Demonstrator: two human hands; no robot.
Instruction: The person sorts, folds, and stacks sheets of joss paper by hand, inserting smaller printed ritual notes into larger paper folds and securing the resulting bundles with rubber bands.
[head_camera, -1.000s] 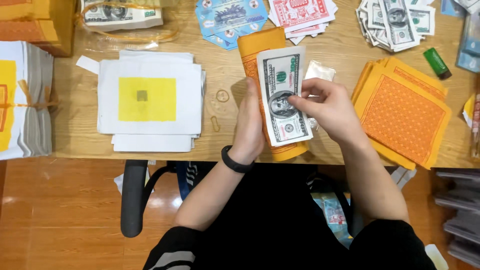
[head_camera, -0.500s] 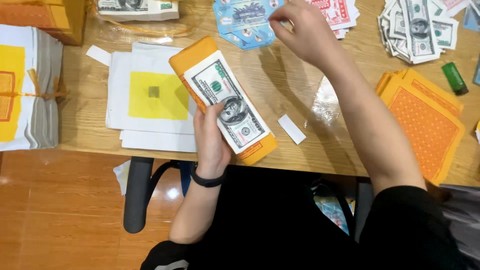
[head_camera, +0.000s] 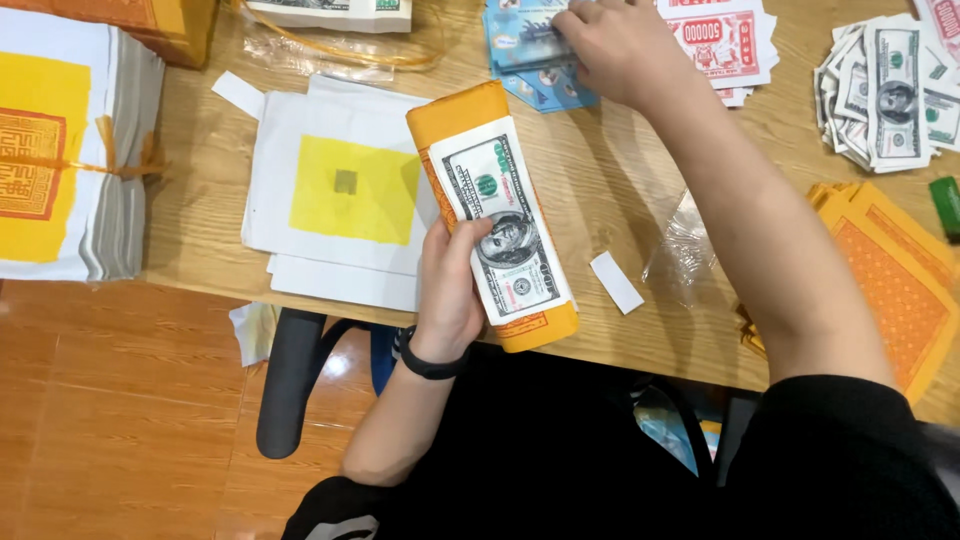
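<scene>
My left hand (head_camera: 452, 285) grips a thick orange paper bundle (head_camera: 462, 112) with green-and-white banknote-style sheets (head_camera: 505, 230) laid on top, the thumb pressing on them. The bundle hangs slanted over the near table edge. My right hand (head_camera: 618, 45) reaches to the far side of the table and rests with bent fingers on a pile of blue printed notes (head_camera: 530, 55); whether it has pinched one I cannot tell. A black band sits on my left wrist.
White sheets with a yellow square (head_camera: 350, 190) lie left of the bundle. A tied white-and-yellow stack (head_camera: 60, 150) sits far left, red-and-white notes (head_camera: 725, 40) and loose green notes (head_camera: 890, 90) at the back right, orange sheets (head_camera: 900, 280) at right. A white paper slip (head_camera: 617, 282) and clear plastic wrap (head_camera: 685, 250) lie near the edge.
One second ago both hands were on the bundle. My right hand has left it and reached to the far blue notes, where it stays; the left hand keeps the bundle.
</scene>
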